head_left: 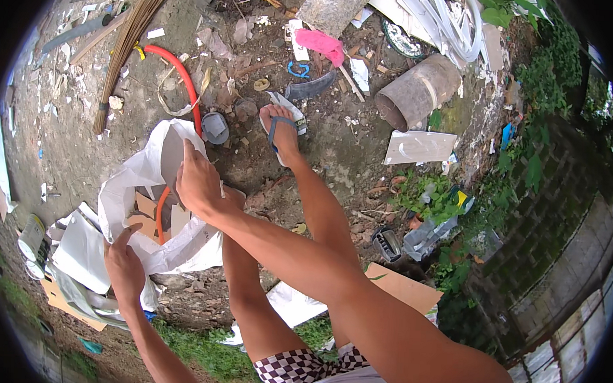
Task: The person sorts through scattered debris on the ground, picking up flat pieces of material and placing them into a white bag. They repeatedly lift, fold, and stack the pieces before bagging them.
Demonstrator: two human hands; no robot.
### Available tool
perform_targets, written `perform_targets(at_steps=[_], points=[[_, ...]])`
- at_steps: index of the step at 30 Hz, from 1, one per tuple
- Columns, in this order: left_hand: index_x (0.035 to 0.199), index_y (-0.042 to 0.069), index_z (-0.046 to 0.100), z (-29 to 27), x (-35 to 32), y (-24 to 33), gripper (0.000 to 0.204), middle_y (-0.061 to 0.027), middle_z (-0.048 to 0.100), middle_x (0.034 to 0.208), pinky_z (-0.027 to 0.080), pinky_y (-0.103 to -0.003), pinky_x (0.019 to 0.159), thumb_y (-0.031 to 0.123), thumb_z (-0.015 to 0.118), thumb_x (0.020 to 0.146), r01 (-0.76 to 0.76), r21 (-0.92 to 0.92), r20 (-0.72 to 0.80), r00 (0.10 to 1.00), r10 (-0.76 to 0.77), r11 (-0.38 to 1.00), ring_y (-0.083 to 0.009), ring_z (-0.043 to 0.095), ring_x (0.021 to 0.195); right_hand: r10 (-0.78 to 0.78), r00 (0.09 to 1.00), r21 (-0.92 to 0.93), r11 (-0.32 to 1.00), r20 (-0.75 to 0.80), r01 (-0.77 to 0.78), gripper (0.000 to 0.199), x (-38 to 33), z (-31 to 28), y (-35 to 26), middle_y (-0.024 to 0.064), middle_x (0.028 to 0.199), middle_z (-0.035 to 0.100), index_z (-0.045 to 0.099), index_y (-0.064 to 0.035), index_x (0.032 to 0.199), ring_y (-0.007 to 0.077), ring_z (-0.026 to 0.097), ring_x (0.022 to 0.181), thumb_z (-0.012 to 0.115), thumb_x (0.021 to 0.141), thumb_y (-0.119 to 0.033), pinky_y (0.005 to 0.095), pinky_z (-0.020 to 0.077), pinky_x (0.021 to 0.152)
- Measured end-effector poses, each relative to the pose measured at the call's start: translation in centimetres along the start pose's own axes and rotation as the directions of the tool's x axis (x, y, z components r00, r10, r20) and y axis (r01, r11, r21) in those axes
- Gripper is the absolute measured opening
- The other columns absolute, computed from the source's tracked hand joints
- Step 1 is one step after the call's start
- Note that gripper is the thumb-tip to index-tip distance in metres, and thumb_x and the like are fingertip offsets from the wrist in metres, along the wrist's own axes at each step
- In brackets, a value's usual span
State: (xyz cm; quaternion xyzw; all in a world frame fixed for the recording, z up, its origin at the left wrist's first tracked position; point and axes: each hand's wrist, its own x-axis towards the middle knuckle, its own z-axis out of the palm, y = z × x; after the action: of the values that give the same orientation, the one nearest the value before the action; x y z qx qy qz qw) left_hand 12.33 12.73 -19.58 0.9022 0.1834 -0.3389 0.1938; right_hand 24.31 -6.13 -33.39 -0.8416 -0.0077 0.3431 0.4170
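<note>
A white sack (121, 197) stands on the ground at the left with its mouth spread wide. My left hand (124, 260) is closed on the near left part of its rim. On the far right side of the rim, my right hand (199, 176) grips the cloth, its fingertips partly hidden. Brown cardboard pieces (145, 212) lie inside the sack. A red hose (186, 77) curves over the ground to the sack's far edge, and a red length also shows within the mouth.
A stick broom (124, 60) lies at the far left. Beyond my sandalled foot (282, 132) are a pink cloth (320, 45) and a wide grey pipe (419, 92). White sheets (85, 250) are heaped left of the sack. Plants (426, 197) grow at the right, beside a cardboard sheet (405, 288).
</note>
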Motion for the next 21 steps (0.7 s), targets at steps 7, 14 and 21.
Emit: perform_targets(at_steps=[7, 14, 21], points=[[0.165, 0.021, 0.021, -1.8, 6.2, -2.7, 0.09, -0.0314, 0.068, 0.094, 0.046, -0.052, 0.07, 0.005, 0.053, 0.082, 0.392, -0.197, -0.056, 0.91, -0.41, 0.898, -0.0378, 0.063, 0.067, -0.106, 0.826, 0.189, 0.982, 0.553, -0.001, 0.043, -1.4, -2.4, -1.4, 0.0334, 0.099, 0.069, 0.06, 0.0046, 0.128, 0.0439, 0.07, 0.093, 0.064, 0.088, -0.01, 0.0519, 0.0543, 0.085], [0.157, 0.014, 0.042, -5.3, 4.5, 6.2, 0.072, -0.0223, 0.058, 0.067, 0.047, -0.044, 0.063, 0.004, 0.048, 0.086, 0.423, -0.271, -0.067, 0.888, -0.455, 0.865, -0.0261, 0.05, 0.055, 0.103, 0.979, -0.098, 0.991, 0.173, -0.087, 0.037, 5.7, 0.4, 0.8, 0.03, 0.11, 0.069, 0.059, 0.0013, 0.13, 0.0461, 0.067, 0.105, 0.059, 0.095, -0.012, 0.0517, 0.0521, 0.093], [0.156, 0.004, 0.04, -4.0, 0.8, 5.5, 0.071, -0.0199, 0.062, 0.075, 0.049, -0.036, 0.066, 0.004, 0.055, 0.087, 0.358, -0.402, -0.017, 0.917, -0.398, 0.843, -0.0175, 0.05, 0.061, -0.01, 0.999, 0.147, 0.989, 0.047, 0.003, 0.041, 2.7, 3.0, -1.2, 0.0324, 0.107, 0.067, 0.047, 0.0068, 0.137, 0.0501, 0.065, 0.1, 0.054, 0.099, -0.006, 0.0556, 0.0497, 0.087]])
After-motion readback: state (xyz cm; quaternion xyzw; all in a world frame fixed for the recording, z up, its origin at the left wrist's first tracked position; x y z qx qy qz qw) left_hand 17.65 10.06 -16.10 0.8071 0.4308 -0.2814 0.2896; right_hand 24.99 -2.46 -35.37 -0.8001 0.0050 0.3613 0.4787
